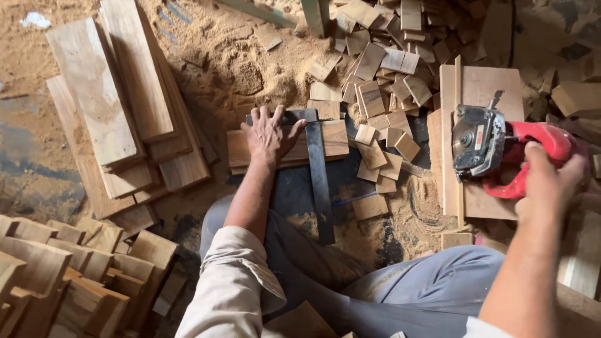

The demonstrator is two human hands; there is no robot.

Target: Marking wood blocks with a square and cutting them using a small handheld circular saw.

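Note:
My left hand point(270, 134) presses flat, fingers spread, on a short wooden board point(336, 139) that lies crosswise on the sawdust floor. A dark metal square point(318, 175) rests over the board, its long blade pointing toward me and its head under my fingers. My right hand point(549, 181) grips the red handle of a handheld circular saw point(485, 141). The saw sits on a wooden plank point(479, 87) to the right of the board, its grey metal guard facing left.
Long planks point(113, 100) are stacked at the left. Small cut wooden blocks point(382, 69) are heaped behind the board. More blocks point(69, 269) pile at the lower left. My bent legs in grey trousers point(400, 288) fill the bottom. Sawdust covers the floor.

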